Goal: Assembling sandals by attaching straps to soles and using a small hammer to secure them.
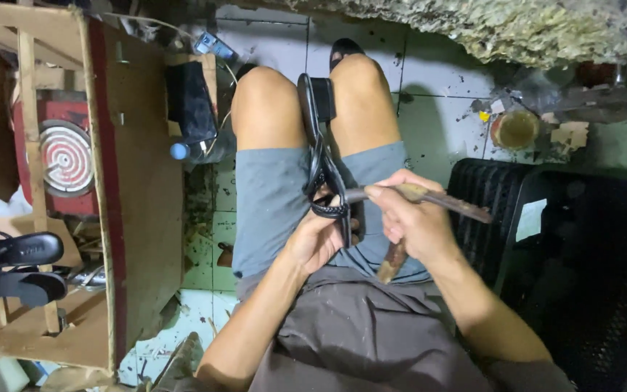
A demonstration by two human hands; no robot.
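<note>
Left hand (318, 236) grips black strappy sandal (321, 170), held on edge between the knees over the lap. Right hand (411, 218) closed around a brown stick-like tool (444, 201) whose tip meets the sandal. Black crate (575, 239) at 3 o'clock bears a pale rectangular label (530, 219). Black sandals (16, 265) on wooden bench (139, 203) at 9 o'clock.

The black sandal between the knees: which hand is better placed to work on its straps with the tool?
Right. The right hand already grips the worn tool, tip at the black sandal straps. The left hand is busy steadying that sandal.
</note>
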